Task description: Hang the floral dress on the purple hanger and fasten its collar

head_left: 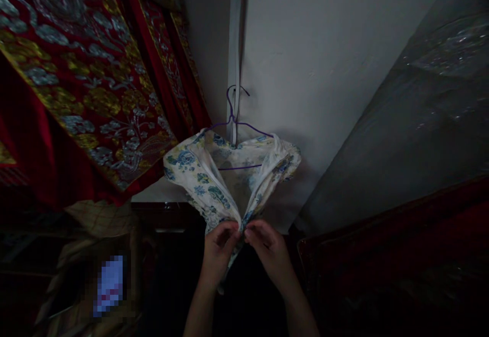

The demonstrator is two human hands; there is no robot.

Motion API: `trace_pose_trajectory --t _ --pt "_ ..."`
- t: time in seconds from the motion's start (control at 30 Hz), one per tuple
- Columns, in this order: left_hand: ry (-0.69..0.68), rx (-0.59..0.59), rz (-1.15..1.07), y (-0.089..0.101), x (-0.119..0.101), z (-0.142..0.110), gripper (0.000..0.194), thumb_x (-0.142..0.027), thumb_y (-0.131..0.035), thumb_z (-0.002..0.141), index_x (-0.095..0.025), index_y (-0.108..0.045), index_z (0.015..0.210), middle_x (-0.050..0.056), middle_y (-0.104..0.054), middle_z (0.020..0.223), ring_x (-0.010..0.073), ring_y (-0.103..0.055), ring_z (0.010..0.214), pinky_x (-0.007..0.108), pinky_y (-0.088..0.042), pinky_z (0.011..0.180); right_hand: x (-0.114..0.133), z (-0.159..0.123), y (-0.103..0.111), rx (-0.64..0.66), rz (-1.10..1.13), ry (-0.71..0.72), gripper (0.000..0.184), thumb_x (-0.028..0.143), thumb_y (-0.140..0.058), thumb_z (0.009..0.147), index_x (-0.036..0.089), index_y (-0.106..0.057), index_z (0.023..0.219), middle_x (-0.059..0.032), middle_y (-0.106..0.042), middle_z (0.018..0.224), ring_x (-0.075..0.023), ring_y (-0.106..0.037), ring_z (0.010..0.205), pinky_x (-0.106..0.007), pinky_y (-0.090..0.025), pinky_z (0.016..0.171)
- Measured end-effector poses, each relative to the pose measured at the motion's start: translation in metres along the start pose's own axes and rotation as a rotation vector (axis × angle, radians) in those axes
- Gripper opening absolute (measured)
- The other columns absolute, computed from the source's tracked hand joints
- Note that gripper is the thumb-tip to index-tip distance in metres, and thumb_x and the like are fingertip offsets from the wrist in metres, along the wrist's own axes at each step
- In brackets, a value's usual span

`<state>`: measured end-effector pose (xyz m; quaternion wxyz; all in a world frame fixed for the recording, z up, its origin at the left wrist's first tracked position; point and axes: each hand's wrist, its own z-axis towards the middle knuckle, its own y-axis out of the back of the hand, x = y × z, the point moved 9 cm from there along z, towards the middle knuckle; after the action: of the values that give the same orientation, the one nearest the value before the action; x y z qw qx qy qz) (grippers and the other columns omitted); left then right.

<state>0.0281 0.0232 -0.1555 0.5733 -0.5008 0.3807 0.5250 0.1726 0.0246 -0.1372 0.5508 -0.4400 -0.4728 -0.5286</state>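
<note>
A white blouse with blue and yellow flowers (202, 179) hangs on a thin purple hanger (250, 126), whose hook is up against a wall strip. Its neckline gapes in a V, with the hanger's lower bar visible inside. At the bottom of that V my left hand (223, 240) pinches one front edge of the blouse. My right hand (265, 240) pinches the opposite edge close beside it, fingertips nearly meeting. Whether a button or other fastener lies between the fingers is too small and dark to tell. The blouse's lower part is mostly hidden behind my hands.
Red cloth with gold and silver embroidery (103, 82) hangs at the left. A grey, shiny plastic-like sheet (412, 118) slants down the right, above dark red fabric (420, 225). A pixelated bluish patch (110, 286) shows at lower left. Behind the blouse stands a pale wall (305, 52).
</note>
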Motion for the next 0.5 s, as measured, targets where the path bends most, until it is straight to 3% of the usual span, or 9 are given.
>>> trace_pose_trajectory --t 0.23,0.37,0.5 --pt "-0.062 0.015 0.010 -0.014 -0.003 -0.004 0.018 -0.035 -0.067 0.092 -0.017 -0.069 0.094 0.003 -0.070 0.084 0.0162 -0.066 0.078 0.025 -0.052 0.075 -0.004 0.010 -0.012 0.079 0.052 -0.038 0.042 0.058 -0.057 0.093 0.021 -0.050 0.074 0.0065 -0.043 0.059 -0.0108 -0.041 0.053 -0.024 -0.035 0.053" --pt "-0.117 -0.006 0.069 -0.012 -0.011 -0.006 0.015 -0.032 -0.065 0.093 -0.018 -0.069 0.097 0.004 -0.070 0.088 0.0171 -0.066 0.083 0.026 -0.052 0.078 -0.007 0.007 -0.019 0.125 0.006 -0.038 0.037 0.055 -0.054 0.097 0.021 -0.052 0.082 0.0054 -0.045 0.065 -0.0114 -0.042 0.059 -0.025 -0.035 0.056" --pt "-0.168 0.008 0.109 -0.015 -0.018 -0.008 0.013 -0.029 -0.061 0.096 -0.018 -0.068 0.094 0.003 -0.069 0.087 0.0169 -0.065 0.082 0.026 -0.051 0.077 -0.005 0.004 -0.012 0.052 -0.024 -0.025 0.035 0.056 -0.055 0.096 0.022 -0.051 0.090 0.0047 -0.048 0.070 -0.0124 -0.045 0.063 -0.025 -0.036 0.059"
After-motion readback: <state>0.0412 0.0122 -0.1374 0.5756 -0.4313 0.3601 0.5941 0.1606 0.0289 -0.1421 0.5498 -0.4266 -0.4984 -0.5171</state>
